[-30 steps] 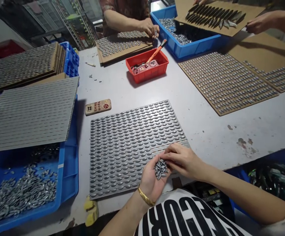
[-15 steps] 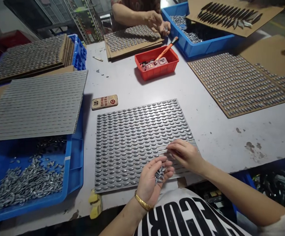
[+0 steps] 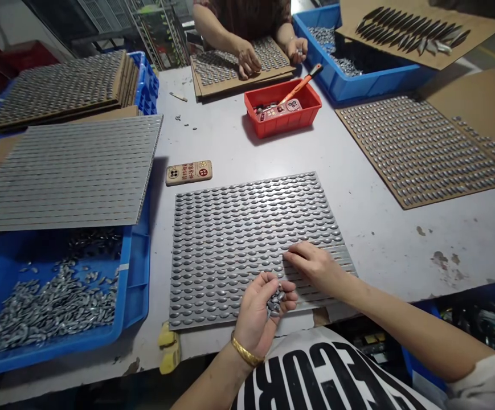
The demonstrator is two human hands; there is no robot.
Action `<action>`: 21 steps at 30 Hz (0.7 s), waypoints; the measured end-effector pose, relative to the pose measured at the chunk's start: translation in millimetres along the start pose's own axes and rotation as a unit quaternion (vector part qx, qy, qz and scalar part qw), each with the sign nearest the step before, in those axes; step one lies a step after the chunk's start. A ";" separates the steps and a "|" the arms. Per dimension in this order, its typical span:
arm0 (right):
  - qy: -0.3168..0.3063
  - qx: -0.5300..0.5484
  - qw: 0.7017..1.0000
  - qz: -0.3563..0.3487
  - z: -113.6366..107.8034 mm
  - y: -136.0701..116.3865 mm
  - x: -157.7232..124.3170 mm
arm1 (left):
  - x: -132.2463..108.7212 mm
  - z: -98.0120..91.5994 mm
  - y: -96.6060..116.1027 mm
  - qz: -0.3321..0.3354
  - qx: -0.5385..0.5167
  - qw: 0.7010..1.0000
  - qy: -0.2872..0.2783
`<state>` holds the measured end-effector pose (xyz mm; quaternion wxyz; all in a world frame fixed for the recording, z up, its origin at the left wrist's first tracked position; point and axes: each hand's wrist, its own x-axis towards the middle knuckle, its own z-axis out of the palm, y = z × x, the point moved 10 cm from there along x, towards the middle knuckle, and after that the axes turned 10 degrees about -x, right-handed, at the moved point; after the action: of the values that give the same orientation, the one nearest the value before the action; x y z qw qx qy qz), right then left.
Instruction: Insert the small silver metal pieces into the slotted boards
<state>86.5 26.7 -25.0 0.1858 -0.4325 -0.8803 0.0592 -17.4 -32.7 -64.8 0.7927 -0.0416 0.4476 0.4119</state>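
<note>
A grey ridged board (image 3: 247, 228) lies on the table before me, nearly covered with rows of small oval metal pieces. My left hand (image 3: 260, 310) is cupped at the board's near edge and holds a small heap of metal pieces (image 3: 275, 300). My right hand (image 3: 315, 266) rests on the board's near right part, fingers pinched together at a bare groove; what is between the fingertips is too small to make out.
A blue bin (image 3: 136, 285) of loose metal pieces sits at my left under a grey ridged sheet (image 3: 68, 171). A phone (image 3: 188, 172), a red tray (image 3: 282, 122), filled cardboard sheets (image 3: 422, 151) and another blue bin (image 3: 358, 82) lie further off. Another person's hands (image 3: 247, 60) work across the table.
My right hand has left the heap in my left palm and moved onto the board's grooves. My left hand has curled in closer. The view has shifted left.
</note>
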 end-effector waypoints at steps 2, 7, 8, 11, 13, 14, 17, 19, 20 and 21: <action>-0.006 0.012 1.000 0.004 0.3 1.7 -0.5 | 1.0 0.8 -1.5 -0.001 0.006 1.000 0.000; 0.017 0.156 0.985 0.070 -22.7 3.7 -1.3 | 2.7 -0.8 -3.2 0.008 -0.007 1.000 0.024; 0.022 0.187 0.978 0.085 -29.5 2.6 -1.1 | 2.7 0.2 -4.2 0.006 -0.010 1.000 0.026; -0.007 0.247 0.963 0.105 -40.7 -6.8 1.8 | 3.0 7.2 -4.8 0.013 -0.005 1.000 0.018; -0.059 0.260 0.959 0.101 -37.4 -14.1 4.0 | 3.3 12.9 -5.4 0.019 0.012 1.000 0.007; -0.083 0.265 0.956 0.100 -34.0 -16.2 4.2 | 3.6 15.4 -6.5 0.020 0.021 1.000 0.001; -0.099 0.308 0.938 0.127 -26.5 -10.7 1.1 | 4.8 22.9 -11.1 0.015 0.031 0.999 -0.026; -0.069 0.349 0.921 0.161 -26.7 -0.1 -4.5 | 5.7 27.4 -12.7 0.011 0.017 0.999 -0.047; -0.053 0.367 0.912 0.177 -27.2 5.6 -8.5 | 6.3 27.8 -13.0 0.007 0.008 0.999 -0.049; -0.040 0.382 0.903 0.193 -27.5 11.3 -13.2 | 7.0 26.7 -12.6 0.001 -0.002 0.999 -0.043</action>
<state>112.6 21.8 -6.3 0.2863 -0.4867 -0.6965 0.4428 11.1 -25.1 -57.9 0.8107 -0.0251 0.4118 0.4154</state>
